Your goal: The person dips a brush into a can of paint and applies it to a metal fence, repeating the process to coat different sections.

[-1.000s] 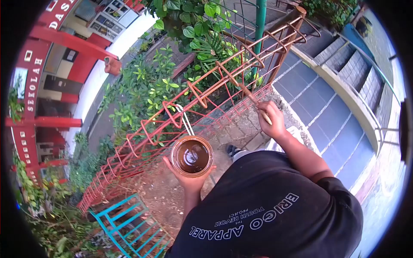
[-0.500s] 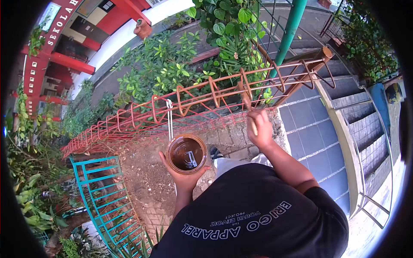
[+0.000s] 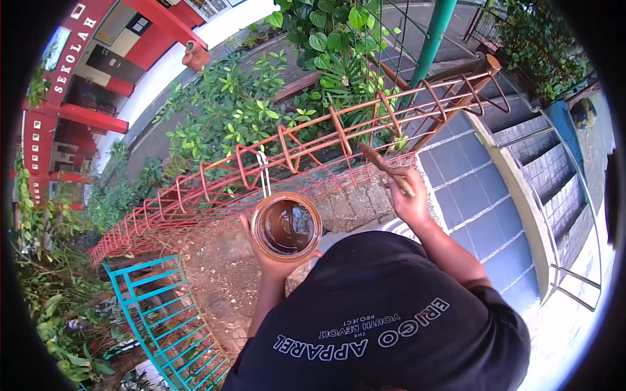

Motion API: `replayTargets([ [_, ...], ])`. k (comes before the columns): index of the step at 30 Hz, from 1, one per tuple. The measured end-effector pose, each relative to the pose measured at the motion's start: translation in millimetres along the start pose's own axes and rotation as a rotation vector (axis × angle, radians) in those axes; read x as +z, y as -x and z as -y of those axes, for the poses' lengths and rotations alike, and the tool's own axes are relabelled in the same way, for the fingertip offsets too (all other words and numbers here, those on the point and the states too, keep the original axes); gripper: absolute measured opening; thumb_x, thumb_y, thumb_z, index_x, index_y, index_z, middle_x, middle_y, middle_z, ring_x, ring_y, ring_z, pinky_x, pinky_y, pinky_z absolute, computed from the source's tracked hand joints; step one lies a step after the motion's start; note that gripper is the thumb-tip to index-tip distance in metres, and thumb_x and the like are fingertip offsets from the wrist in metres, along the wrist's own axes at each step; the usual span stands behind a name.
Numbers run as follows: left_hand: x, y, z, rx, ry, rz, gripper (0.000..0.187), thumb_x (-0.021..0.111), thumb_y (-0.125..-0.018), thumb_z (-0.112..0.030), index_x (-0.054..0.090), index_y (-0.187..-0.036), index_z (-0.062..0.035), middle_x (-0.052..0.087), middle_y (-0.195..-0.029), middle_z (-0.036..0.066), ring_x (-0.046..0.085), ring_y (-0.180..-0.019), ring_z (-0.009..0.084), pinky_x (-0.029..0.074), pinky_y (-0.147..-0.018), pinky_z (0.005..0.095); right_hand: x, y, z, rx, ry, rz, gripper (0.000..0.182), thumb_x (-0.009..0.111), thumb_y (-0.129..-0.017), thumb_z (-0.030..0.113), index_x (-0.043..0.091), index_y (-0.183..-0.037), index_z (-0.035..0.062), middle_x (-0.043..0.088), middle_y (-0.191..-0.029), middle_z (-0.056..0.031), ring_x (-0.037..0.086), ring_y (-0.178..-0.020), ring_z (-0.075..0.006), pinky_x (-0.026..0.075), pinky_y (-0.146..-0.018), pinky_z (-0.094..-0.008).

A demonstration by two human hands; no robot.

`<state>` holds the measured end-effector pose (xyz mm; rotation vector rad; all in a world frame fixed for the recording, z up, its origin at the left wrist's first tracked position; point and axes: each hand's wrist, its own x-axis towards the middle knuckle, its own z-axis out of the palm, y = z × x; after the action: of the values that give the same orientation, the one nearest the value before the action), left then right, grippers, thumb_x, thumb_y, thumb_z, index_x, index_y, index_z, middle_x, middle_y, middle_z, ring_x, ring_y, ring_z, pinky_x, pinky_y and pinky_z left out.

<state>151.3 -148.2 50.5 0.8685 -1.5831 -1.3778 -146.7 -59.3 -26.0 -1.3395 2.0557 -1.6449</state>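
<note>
My left hand (image 3: 277,264) is wrapped round a round tub of brown paint (image 3: 287,225), its open top facing up. Glossy brown liquid shows inside. In my right hand (image 3: 411,199) is a paintbrush (image 3: 385,166), gripped by its pale handle; its brown-coated end points up and left, just below the metal rail frame (image 3: 339,130). Brush and frame look apart. Towards the right the frame's bars are brown, and further left they are red. A white hook-like strip (image 3: 263,173) hangs on the frame above the tub.
Leafy shrubs (image 3: 228,111) grow behind the frame, beside a green post (image 3: 433,45). Turquoise railings (image 3: 153,313) stand at lower left. Steps (image 3: 541,163) with a metal handrail and blue-grey tiles (image 3: 469,189) lie to the right.
The brush has come away from the frame, moving down and right with my right hand. My view has shifted slightly, and the tub now appears a little further right.
</note>
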Motion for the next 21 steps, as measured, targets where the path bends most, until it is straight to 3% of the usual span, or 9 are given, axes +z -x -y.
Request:
replayTargets([
  [1, -4, -3, 4, 0.037, -0.002, 0.011, 0.160, 0.103, -0.052, -0.032, -0.014, -0.158, -0.0095, 0.037, -0.153, 0.018, 0.048, -0.137, 0.0312, 0.040, -0.115, 0.0502, 3, 5, 4, 0.233, -0.271, -0.050, 0.014, 0.062, -0.095, -0.003, 0.059, -0.108, 0.0003, 0.064, -0.100, -0.0103, 0.068, -0.086, -0.0151, 0.061, -0.074, -0.0303],
  [3, -10, -9, 9, 0.116, -0.027, 0.026, 0.159, 0.103, -0.053, -0.031, -0.013, -0.159, -0.0092, 0.036, -0.154, 0.017, 0.047, -0.138, 0.0313, 0.041, -0.114, 0.0501, 12, 1, 12, 0.195, -0.352, -0.164, 0.016, 0.065, -0.094, -0.002, 0.061, -0.109, 0.0021, 0.068, -0.097, -0.0087, 0.071, -0.083, -0.0166, 0.057, -0.071, -0.0302],
  [6, -11, -19, 10, 0.185, -0.057, 0.024, 0.160, 0.104, -0.051, -0.029, -0.013, -0.159, -0.0097, 0.038, -0.153, 0.018, 0.048, -0.136, 0.0318, 0.040, -0.114, 0.0499, 36, -8, 10, 0.137, -0.381, -0.169, 0.018, 0.067, -0.094, 0.001, 0.061, -0.111, 0.0016, 0.069, -0.093, -0.0082, 0.072, -0.080, -0.0162, 0.056, -0.070, -0.0294],
  [12, -9, -25, 3, 0.227, -0.118, 0.011, 0.159, 0.103, -0.052, -0.032, -0.011, -0.159, -0.0075, 0.036, -0.154, 0.017, 0.047, -0.137, 0.0319, 0.041, -0.114, 0.0504, 3, 11, -21, 0.387, -0.406, -0.107, 0.017, 0.067, -0.094, 0.002, 0.062, -0.110, 0.0008, 0.071, -0.097, -0.0088, 0.072, -0.085, -0.0155, 0.057, -0.075, -0.0294],
  [13, -8, -24, 2, 0.249, -0.142, 0.009, 0.158, 0.103, -0.052, -0.032, -0.011, -0.159, -0.0076, 0.036, -0.154, 0.017, 0.047, -0.138, 0.0319, 0.041, -0.114, 0.0505, -8, 15, -23, 0.425, -0.479, -0.138, 0.019, 0.064, -0.096, -0.001, 0.059, -0.114, -0.0010, 0.066, -0.103, -0.0090, 0.068, -0.089, -0.0146, 0.062, -0.077, -0.0305],
  [15, -1, -21, 2, 0.237, -0.114, -0.035, 0.158, 0.103, -0.053, -0.034, -0.011, -0.159, -0.0078, 0.035, -0.155, 0.017, 0.045, -0.139, 0.0317, 0.041, -0.115, 0.0508, -28, 18, -18, 0.370, -0.457, -0.214, 0.016, 0.064, -0.094, -0.002, 0.061, -0.110, -0.0009, 0.066, -0.104, -0.0094, 0.067, -0.087, -0.0142, 0.062, -0.077, -0.0300],
  [18, 10, -16, 1, 0.182, -0.077, -0.091, 0.159, 0.103, -0.052, -0.037, -0.011, -0.160, -0.0077, 0.034, -0.155, 0.016, 0.043, -0.140, 0.0317, 0.040, -0.115, 0.0511, -38, 17, -28, 0.094, -0.054, -0.143, 0.018, 0.067, -0.089, -0.006, 0.063, -0.106, 0.0003, 0.067, -0.104, -0.0115, 0.069, -0.086, -0.0166, 0.061, -0.075, -0.0305],
  [19, 11, -14, 4, 0.191, -0.096, -0.095, 0.159, 0.103, -0.051, -0.037, -0.010, -0.160, -0.0078, 0.034, -0.156, 0.016, 0.043, -0.141, 0.0318, 0.039, -0.115, 0.0512, -41, 5, -19, -0.203, 0.098, -0.098, 0.025, 0.069, -0.083, -0.010, 0.065, -0.104, 0.0017, 0.068, -0.103, -0.0142, 0.071, -0.090, -0.0224, 0.060, -0.070, -0.0311],
  [21, 12, -10, 8, 0.210, -0.137, -0.100, 0.160, 0.103, -0.051, -0.037, -0.010, -0.160, -0.0082, 0.033, -0.156, 0.016, 0.043, -0.141, 0.0320, 0.039, -0.115, 0.0513, -33, -9, 2, -0.334, 0.072, 0.042, 0.030, 0.071, -0.079, -0.007, 0.066, -0.106, 0.0060, 0.067, -0.105, -0.0110, 0.071, -0.092, -0.0250, 0.059, -0.063, -0.0339],
])
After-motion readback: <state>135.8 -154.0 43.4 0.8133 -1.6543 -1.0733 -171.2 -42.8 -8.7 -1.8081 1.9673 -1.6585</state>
